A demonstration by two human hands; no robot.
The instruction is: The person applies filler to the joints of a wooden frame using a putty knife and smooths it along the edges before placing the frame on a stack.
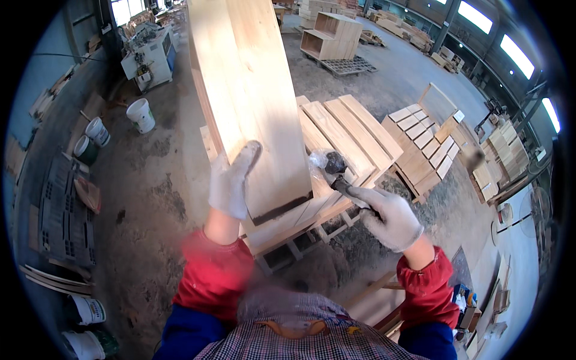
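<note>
A long pale wooden panel with a dark strip along its near end lies over a stack of boards. My left hand, in a white glove, grips its left edge, thumb on the top face and fingers hidden below. In my gloved right hand is a slim dark hand tool, whose exact kind I cannot make out. Its tip is at a clear plastic bag with a dark lump in it, lying on the boards right of the panel.
Stacked wooden boards rest on a pallet beneath the panel. Right of them are slatted wooden pieces. White buckets and a machine stand to the left. An open wooden box sits farther back.
</note>
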